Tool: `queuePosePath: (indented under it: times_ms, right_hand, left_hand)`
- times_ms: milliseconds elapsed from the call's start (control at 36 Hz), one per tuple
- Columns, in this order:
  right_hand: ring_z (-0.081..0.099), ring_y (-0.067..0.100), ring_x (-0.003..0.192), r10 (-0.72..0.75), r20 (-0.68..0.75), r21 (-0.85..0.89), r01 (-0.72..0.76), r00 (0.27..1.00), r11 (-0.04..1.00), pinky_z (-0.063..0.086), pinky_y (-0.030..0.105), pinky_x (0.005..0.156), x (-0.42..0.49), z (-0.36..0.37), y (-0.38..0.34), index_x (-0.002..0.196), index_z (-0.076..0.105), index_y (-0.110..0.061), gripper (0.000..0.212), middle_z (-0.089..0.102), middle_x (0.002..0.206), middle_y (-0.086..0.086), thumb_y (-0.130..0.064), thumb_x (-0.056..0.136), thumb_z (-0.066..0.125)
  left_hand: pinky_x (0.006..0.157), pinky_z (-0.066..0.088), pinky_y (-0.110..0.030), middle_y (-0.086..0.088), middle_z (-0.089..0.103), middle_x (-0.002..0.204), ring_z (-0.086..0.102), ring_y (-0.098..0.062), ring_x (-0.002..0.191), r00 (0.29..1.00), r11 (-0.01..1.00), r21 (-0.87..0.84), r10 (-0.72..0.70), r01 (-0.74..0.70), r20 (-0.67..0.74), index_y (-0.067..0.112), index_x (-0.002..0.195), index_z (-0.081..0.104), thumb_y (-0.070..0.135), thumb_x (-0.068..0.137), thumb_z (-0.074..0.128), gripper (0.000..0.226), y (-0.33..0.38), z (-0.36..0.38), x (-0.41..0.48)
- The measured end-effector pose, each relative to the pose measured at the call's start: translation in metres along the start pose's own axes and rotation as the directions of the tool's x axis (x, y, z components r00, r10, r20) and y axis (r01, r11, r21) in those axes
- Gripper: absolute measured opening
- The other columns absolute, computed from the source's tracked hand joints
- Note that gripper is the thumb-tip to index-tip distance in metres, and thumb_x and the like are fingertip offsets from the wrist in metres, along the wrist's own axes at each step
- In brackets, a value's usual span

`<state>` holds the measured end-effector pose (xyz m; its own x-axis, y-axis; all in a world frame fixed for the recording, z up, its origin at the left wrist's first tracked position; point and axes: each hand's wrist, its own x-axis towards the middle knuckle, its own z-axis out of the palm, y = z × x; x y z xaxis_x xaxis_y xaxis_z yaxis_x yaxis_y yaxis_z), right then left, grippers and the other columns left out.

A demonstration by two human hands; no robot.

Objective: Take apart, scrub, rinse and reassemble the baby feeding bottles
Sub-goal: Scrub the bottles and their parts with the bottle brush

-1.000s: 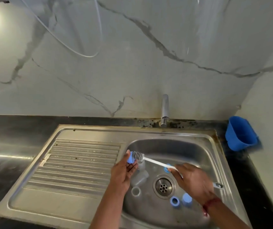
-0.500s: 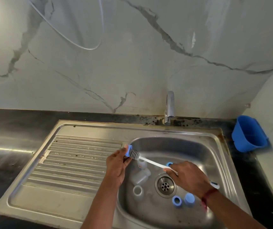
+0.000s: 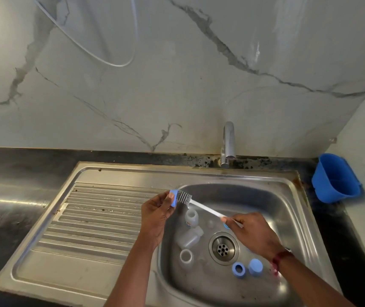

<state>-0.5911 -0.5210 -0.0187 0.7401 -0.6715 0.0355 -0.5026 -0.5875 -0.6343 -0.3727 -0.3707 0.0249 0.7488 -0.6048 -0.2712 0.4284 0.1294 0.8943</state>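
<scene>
- Right now my left hand [image 3: 155,214] pinches a small blue cap [image 3: 173,198] between thumb and fingertips, held up over the left edge of the sink [image 3: 287,180], where the bowl meets the drainboard [image 3: 102,218].
- My right hand [image 3: 252,233] is curled round the far end of the brush [image 3: 185,197] by its thin white handle. The bristle head is pressed against the cap; I cannot tell how far in it goes.
- Three clear bottles [image 3: 188,237] lie stripped in the bowl, left of the drain [image 3: 222,248]: one nearest the brush, one on its side, and one with its open mouth towards me.
- A blue ring [image 3: 238,270] and a blue lid [image 3: 255,267] sit side by side just in front of the drain. Another blue piece peeks out under my right fingers.
- The cap looks like light, stiff plastic, and I expect it to be slick once wet and soapy. A rim pinch like this could let it squirt out under the brush's push, so I would hold it by the outer wall with the thumb opposite the fingers.
- The bottles look thin-walled and nearly weightless. I would wrap the body, not the neck, so they do not spin while being scrubbed.
- No water shows at the tap [image 3: 228,144]. A blue tub [image 3: 336,178] stands on the dark worktop [image 3: 11,173] at the right.
</scene>
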Motion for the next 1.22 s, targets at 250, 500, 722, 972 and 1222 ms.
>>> queuePosePath:
  times_ms: [250,500,722,972,1222]
  right_hand:
    - [0.049,0.005,0.048,-0.018,0.184,0.002,0.018,0.983,1.0,0.032,0.018,0.048,-0.013,-0.005,-0.016,0.047,0.043,-0.026,0.055,0.05,0.047,-0.024,-0.055,0.094,0.052]
    - [0.037,0.009,0.044,0.004,0.208,0.154,-0.037,0.978,0.987,0.031,0.02,0.046,-0.024,0.003,-0.008,0.057,0.054,-0.01,0.067,0.039,0.044,-0.005,-0.07,0.085,0.047]
    - [0.034,0.007,0.046,0.115,0.116,0.129,-0.129,0.987,0.983,0.03,0.022,0.05,-0.031,0.0,-0.006,0.053,0.043,-0.016,0.06,0.038,0.046,-0.006,-0.061,0.091,0.054]
    - [0.041,0.008,0.048,0.139,0.03,0.036,-0.14,0.99,0.99,0.031,0.021,0.048,-0.045,-0.017,-0.006,0.053,0.045,-0.019,0.059,0.043,0.047,-0.006,-0.063,0.091,0.05]
    - [0.037,0.009,0.046,0.119,0.027,0.141,-0.121,0.993,0.983,0.033,0.024,0.051,-0.047,-0.01,-0.016,0.056,0.049,-0.015,0.058,0.041,0.048,-0.004,-0.061,0.091,0.051]
  left_hand:
    - [0.074,0.059,-0.029,-0.015,0.074,0.09,0.072,-0.021,0.082,0.999,1.0,-0.016,0.007,-0.008,-0.048,0.008,0.085,0.079,0.02,0.064,0.08,0.024,-0.007,-0.011,-0.008]
    - [0.079,0.059,-0.036,-0.016,0.073,0.094,0.07,-0.028,0.088,0.995,0.999,-0.038,-0.036,0.033,-0.097,0.003,0.099,0.072,0.006,0.078,0.071,0.021,-0.015,-0.011,-0.011]
    - [0.077,0.059,-0.032,-0.011,0.073,0.08,0.069,-0.023,0.078,0.998,0.999,0.036,-0.008,0.011,-0.07,0.001,0.085,0.065,0.0,0.081,0.069,0.006,-0.007,-0.007,-0.02]
    - [0.088,0.058,-0.042,-0.018,0.074,0.089,0.073,-0.031,0.092,0.995,0.989,0.106,-0.098,0.1,-0.023,0.001,0.096,0.067,0.03,0.086,0.063,0.031,-0.009,-0.004,-0.029]
    - [0.073,0.056,-0.044,-0.001,0.075,0.075,0.066,-0.023,0.08,0.975,0.964,0.145,-0.216,0.222,-0.06,0.013,0.106,0.062,0.033,0.106,0.041,0.028,-0.01,0.011,-0.037]
